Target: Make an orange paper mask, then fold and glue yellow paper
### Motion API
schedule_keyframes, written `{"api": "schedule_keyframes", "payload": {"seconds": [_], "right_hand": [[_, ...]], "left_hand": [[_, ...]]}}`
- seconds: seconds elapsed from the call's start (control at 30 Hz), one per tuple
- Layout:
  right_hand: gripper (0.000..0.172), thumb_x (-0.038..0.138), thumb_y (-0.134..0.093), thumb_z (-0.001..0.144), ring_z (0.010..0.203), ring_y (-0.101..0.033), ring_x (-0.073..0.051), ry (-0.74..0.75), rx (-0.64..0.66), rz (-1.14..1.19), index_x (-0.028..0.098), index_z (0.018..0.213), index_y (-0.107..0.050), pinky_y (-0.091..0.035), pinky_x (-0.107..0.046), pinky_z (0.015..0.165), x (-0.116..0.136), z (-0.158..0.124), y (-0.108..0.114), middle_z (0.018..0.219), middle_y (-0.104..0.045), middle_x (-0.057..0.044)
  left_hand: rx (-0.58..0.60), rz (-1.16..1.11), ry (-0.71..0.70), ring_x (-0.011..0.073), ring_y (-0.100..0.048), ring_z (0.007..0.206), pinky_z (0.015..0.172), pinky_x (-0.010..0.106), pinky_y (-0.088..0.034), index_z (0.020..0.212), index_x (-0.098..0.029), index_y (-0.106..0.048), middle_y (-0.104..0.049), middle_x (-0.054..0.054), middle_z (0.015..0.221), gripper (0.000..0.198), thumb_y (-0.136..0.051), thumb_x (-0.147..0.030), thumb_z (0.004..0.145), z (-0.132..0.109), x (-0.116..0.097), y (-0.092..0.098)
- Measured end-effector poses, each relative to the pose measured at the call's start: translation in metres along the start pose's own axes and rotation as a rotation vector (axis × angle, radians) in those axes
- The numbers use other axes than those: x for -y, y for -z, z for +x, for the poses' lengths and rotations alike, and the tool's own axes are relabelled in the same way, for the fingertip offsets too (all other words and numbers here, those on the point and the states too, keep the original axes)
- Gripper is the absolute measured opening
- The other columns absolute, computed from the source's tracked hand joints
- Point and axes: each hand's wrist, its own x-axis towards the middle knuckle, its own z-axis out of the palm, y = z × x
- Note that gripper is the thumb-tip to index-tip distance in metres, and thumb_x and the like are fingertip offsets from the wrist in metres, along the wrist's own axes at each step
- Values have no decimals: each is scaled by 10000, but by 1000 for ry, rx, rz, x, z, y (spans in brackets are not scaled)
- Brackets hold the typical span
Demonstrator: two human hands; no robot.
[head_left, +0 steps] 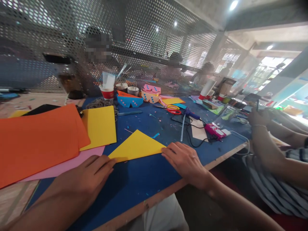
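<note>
A yellow paper triangle (pixel 137 147) lies on the blue table mat (pixel 134 189), its long edge toward me and its peak pointing away. My left hand (pixel 90 176) holds the triangle's left corner, fingers pressed together, thumb hidden beneath. At the right corner, my right hand (pixel 181 158) has its curled fingers closed on the paper's tip. Left of the triangle are large orange sheets (pixel 40 138), a yellow sheet (pixel 99 126) and a pink sheet (pixel 64 165) partly under the orange.
Scissors (pixel 173 109), a glue gun (pixel 192 114) with its cord and a pink device (pixel 215 131) lie beyond my right hand. Blue paper glasses (pixel 130 101) and a red-white cup (pixel 107 92) stand at the back. Another person's arm (pixel 271 141) is at the right.
</note>
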Motion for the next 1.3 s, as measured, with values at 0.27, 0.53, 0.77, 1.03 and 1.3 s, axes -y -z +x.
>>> {"api": "schedule_keyframes", "payload": {"seconds": [0.27,0.53,0.77,1.03,1.3], "right_hand": [[107,154,-583,1024,881,-566,-212,84,47,-109,218,1077,-651,-395,-356,707,-1,7,3,993,-668,-36],[161,136,-514,1052,929,-575,-204,137,34,4,181,1028,-666,-417,-356,820,-7,10,0,978,-664,-55],[210,201,-485,1075,918,-593,-186,178,-10,93,190,1025,-689,-422,-339,798,-14,10,-3,960,-677,-54],[196,250,-503,1071,924,-618,-180,77,-23,290,192,1001,-676,-474,-329,839,-20,14,-12,965,-679,-55],[110,220,-567,1043,935,-619,-191,-38,51,363,178,997,-659,-500,-334,848,-18,22,-9,991,-662,-56]], "left_hand": [[-18,-74,127,281,-681,959,725,399,-565,1075,-259,-730,-744,72,1038,492,-238,-239,1057,5,-1,-2],[-81,21,-20,267,-690,861,741,404,-555,969,-241,-752,-758,81,907,499,-267,-284,1077,23,5,4],[-99,28,-54,250,-711,809,720,395,-550,905,-213,-748,-771,75,879,522,-264,-287,1087,25,2,6],[-8,-206,141,233,-736,872,745,344,-571,934,-276,-765,-781,44,940,436,-390,-465,1051,22,10,7],[17,-178,201,261,-757,963,805,382,-625,989,-300,-759,-800,3,991,441,-410,-567,1031,20,16,6]]}}
